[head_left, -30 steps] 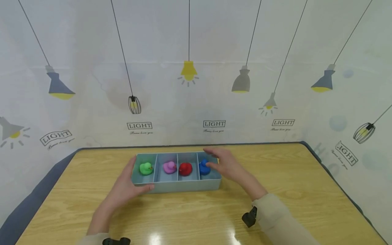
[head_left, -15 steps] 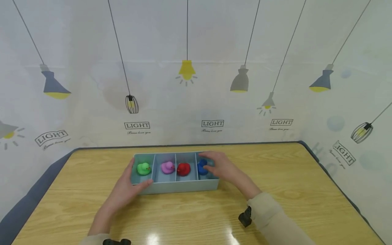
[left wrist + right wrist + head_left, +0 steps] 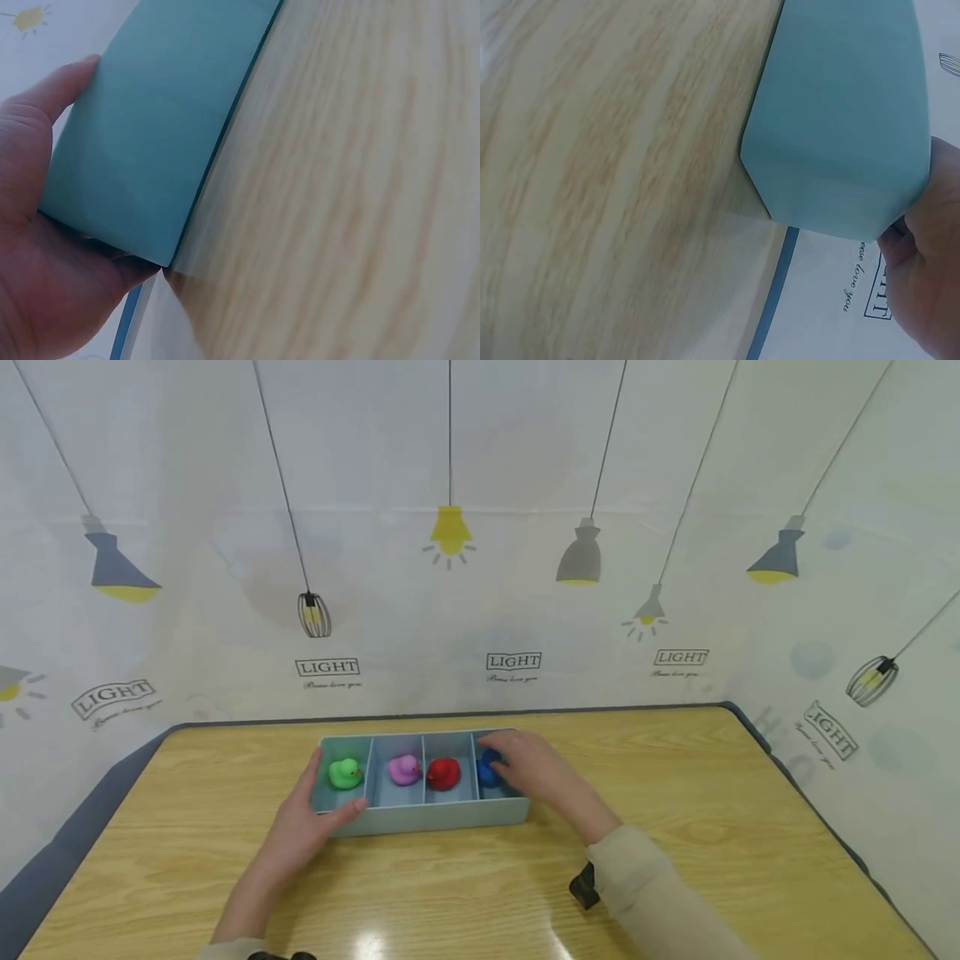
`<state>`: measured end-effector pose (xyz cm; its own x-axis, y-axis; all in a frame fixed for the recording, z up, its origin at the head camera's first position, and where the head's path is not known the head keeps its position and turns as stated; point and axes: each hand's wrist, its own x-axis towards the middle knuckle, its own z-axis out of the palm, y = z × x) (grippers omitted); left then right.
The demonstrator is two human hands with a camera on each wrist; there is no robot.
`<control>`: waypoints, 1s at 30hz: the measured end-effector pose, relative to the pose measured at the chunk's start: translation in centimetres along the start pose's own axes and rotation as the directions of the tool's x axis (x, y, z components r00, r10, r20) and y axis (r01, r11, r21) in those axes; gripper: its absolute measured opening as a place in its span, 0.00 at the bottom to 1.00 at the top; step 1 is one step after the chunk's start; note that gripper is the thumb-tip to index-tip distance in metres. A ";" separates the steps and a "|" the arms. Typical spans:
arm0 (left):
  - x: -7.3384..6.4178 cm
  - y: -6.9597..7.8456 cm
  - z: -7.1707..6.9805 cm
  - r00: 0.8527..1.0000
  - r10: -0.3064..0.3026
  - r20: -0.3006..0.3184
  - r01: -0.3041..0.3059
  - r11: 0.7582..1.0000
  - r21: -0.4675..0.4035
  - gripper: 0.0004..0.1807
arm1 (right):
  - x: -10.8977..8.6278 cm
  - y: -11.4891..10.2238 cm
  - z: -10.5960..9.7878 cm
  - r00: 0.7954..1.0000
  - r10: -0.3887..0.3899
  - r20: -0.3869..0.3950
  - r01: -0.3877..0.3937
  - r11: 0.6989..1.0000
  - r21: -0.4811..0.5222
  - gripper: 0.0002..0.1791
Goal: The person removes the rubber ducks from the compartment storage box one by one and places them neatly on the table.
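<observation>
Four ducks (image 3: 404, 769) sit in a box (image 3: 431, 816) on the surface (image 3: 420, 893). The left hand (image 3: 300, 818) grips its nine-o'clock end; the right hand (image 3: 532, 766), at three o'clock, seems to be grasping the blue duck (image 3: 489, 771), grip unclear. Lifting would need a secure pinch.

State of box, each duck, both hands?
Light-blue four-compartment box: open, on wood-grain table
Green toy duck: upright, leftmost compartment
Purple toy duck: upright, second compartment
Red toy duck: upright, third compartment
Blue toy duck: rightmost compartment, partly hidden
Left hand: holds box's left end
Right hand: at blue duck, grip unclear
</observation>
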<state>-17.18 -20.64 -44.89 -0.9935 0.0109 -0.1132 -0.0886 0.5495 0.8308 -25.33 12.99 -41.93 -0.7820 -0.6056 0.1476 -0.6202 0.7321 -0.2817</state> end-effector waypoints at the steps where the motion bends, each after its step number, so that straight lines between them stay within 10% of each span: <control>1: 0.0 0.0 -0.1 1.000 -0.002 0.001 0.002 1.000 -0.006 0.64 | 0.1 -0.1 0.0 1.000 0.000 0.006 0.000 1.000 -0.005 0.22; 15: 0.0 -0.1 -0.1 1.000 -0.018 0.016 0.018 1.000 -0.004 0.65 | 0.6 0.7 0.5 0.999 0.039 0.036 -0.043 0.993 0.113 0.24; 30: 0.1 -0.2 -0.1 1.000 -0.015 0.015 0.015 1.000 -0.002 0.65 | 1.0 1.2 0.6 0.995 -0.098 0.035 0.094 0.990 0.103 0.17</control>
<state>-17.23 -20.84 -45.06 -0.9909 0.0147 -0.1339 -0.1040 0.5475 0.8303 -26.86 13.08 -42.67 -0.7149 -0.6848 0.1412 -0.6810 0.6363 -0.3625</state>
